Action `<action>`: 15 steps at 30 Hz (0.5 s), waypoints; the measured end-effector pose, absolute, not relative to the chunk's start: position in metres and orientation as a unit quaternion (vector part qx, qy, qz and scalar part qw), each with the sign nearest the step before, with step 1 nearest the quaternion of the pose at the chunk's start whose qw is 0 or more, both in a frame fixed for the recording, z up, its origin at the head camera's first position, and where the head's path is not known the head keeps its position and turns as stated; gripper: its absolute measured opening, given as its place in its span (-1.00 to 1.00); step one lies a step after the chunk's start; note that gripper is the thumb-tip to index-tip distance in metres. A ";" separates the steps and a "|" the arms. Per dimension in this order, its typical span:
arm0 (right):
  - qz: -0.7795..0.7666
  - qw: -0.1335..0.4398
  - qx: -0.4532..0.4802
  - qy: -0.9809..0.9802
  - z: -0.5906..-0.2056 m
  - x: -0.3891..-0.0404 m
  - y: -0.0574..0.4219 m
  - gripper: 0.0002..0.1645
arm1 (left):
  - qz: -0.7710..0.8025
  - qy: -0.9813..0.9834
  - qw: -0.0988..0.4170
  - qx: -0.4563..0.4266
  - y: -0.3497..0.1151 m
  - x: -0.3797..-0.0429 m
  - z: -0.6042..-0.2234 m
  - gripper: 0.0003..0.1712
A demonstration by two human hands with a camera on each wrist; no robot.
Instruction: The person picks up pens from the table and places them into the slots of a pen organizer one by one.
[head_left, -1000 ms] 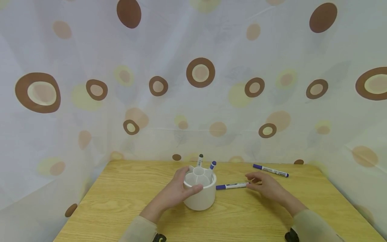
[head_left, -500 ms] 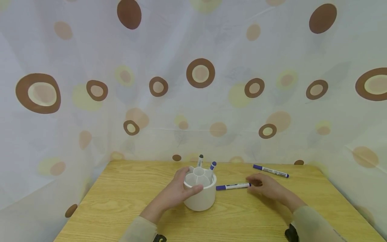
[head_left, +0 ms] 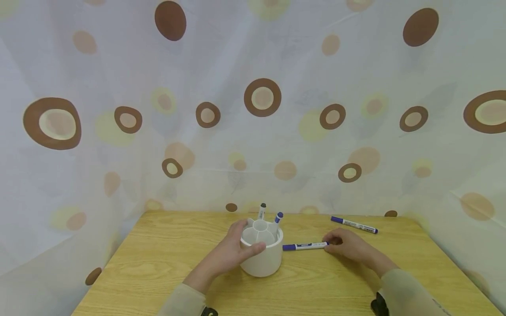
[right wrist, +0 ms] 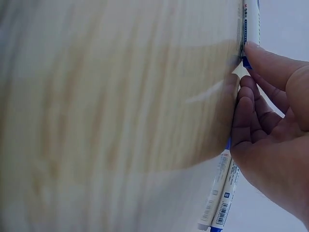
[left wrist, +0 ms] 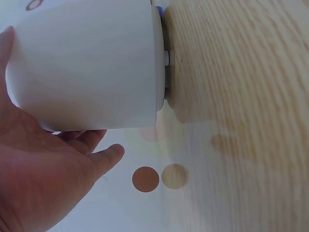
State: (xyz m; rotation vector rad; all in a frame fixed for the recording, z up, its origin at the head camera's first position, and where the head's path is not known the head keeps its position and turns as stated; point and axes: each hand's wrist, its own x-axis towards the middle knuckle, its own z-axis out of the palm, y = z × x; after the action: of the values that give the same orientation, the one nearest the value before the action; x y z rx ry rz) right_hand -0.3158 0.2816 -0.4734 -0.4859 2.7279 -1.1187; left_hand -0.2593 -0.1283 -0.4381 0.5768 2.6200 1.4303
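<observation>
Head view shows me the right hand (head_left: 348,245) pinching the end of a marker (head_left: 310,246): likely light, stiff, slick; I'd favour mid-barrel. Left hand's (head_left: 229,251) fingers grasp the cup (head_left: 262,262).

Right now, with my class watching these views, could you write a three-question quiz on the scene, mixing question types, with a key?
1. What does the left hand hold? A) a loose marker; B) the white divided pen holder; C) a sheet of paper.
2. True or false: the right hand touches the loose marker lying farther from the white divided pen holder.
3. How many markers stand in it?

Key:
1. B
2. False; the right hand touches the nearer loose marker.
3. Two: one dark-capped marker, one blue-capped marker.
</observation>
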 end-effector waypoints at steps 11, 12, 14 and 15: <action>-0.378 0.079 -0.169 0.907 -0.467 -0.309 0.281 -0.81 | 0.476 0.857 0.053 0.188 -0.129 -0.257 -0.437 0.21; -0.381 0.079 -0.166 0.906 -0.466 -0.308 0.281 -0.80 | 0.476 0.857 0.053 0.188 -0.128 -0.257 -0.437 0.21; -0.386 0.074 -0.160 0.906 -0.464 -0.305 0.281 -0.77 | 0.477 0.858 0.054 0.186 -0.128 -0.257 -0.436 0.20; -0.388 0.070 -0.159 0.905 -0.463 -0.305 0.281 -0.76 | 0.477 0.857 0.055 0.185 -0.128 -0.257 -0.435 0.20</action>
State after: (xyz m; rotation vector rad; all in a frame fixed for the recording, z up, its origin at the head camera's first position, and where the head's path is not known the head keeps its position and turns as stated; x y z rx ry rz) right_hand -0.3045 0.2806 -0.4634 -0.4770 2.7239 -1.1672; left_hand -0.2565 -0.1282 -0.4354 0.5618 2.6040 1.4490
